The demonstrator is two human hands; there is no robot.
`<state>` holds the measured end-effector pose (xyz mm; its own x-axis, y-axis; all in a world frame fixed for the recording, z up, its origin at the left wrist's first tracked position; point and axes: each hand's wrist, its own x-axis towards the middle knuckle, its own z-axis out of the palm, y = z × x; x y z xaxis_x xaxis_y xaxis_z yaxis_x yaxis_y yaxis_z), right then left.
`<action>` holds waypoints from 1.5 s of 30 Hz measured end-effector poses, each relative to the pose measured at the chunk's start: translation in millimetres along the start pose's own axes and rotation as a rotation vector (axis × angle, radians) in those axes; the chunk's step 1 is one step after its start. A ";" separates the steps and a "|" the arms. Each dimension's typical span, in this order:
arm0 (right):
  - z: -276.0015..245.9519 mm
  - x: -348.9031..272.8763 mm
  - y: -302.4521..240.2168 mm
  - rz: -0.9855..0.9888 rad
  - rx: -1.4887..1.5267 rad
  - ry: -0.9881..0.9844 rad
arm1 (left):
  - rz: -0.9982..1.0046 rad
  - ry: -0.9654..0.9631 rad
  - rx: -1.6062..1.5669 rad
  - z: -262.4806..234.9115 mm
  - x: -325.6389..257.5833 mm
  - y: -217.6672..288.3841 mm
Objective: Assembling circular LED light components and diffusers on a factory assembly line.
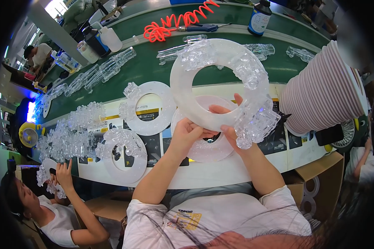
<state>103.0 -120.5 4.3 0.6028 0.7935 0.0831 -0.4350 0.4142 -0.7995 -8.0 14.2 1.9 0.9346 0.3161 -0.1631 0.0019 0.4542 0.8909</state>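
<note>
A large white ring (181, 89) with clear plastic parts (257, 120) fixed along its face is raised in front of me, tilted up. My left hand (188, 132) is closed at its lower left rim, thumb and fingers pressed together there. My right hand (230, 130) grips the lower right rim, with some fingers behind it showing through the hole. Under the raised ring, a second white ring (207, 155) lies on the table. Two more white rings, one (164, 99) farther back and one (140, 166) nearer, lie left with clear parts on them.
Clear plastic parts (72, 137) are heaped at left; more lie on the green bench (149, 64). A stack of pale rings (324, 91) stands right. A red coiled hose (156, 33), dark bottle (259, 18) and white bottle (111, 39) are behind. A co-worker's hand (64, 176) reaches in at left.
</note>
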 end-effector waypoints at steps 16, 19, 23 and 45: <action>-0.4 0.2 -2.0 0.004 0.003 0.010 | -0.011 0.039 0.036 3.2 0.6 4.5; 0.0 -0.1 -2.5 0.003 -0.004 0.011 | -0.051 0.042 -0.105 0.2 0.4 3.6; -0.8 -0.2 -2.8 0.023 0.033 0.012 | 0.079 0.024 0.223 6.7 -0.5 0.0; 1.2 -1.6 -5.4 0.033 0.057 0.032 | -0.042 0.013 -0.087 3.3 -1.1 6.2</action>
<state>103.6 -123.4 9.1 0.6080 0.7930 0.0374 -0.4922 0.4135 -0.7660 -7.9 13.9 9.1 0.9295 0.3061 -0.2057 0.0094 0.5378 0.8430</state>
